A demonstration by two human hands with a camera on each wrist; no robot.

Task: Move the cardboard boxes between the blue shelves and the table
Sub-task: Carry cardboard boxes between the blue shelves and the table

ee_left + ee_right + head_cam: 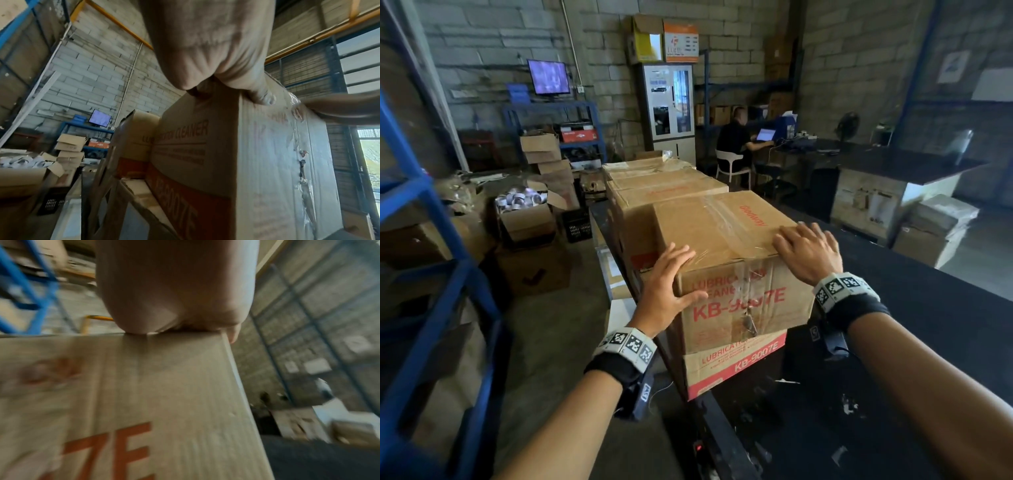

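A taped cardboard box [726, 246] printed KB-9007E in red sits on top of a like box [736, 363] on the black table [914, 325]. My left hand [671, 281] lies flat over the top box's near left corner, fingers spread on the lid and thumb on its front face [273, 162]. My right hand [804, 250] rests flat on the lid's near right edge, fingers straight; the right wrist view shows the palm on the box's top corner [164, 386]. More boxes [664, 185] stand in a row behind. Blue shelves [424, 274] holding boxes rise at my left.
Open cartons and a black crate [577, 224] crowd the floor between shelves and table. A person [736, 137] sits at a desk at the back by a white cabinet [669, 106]. A dark counter [893, 164] stands at the right, with wrapped boxes [931, 229] beside it.
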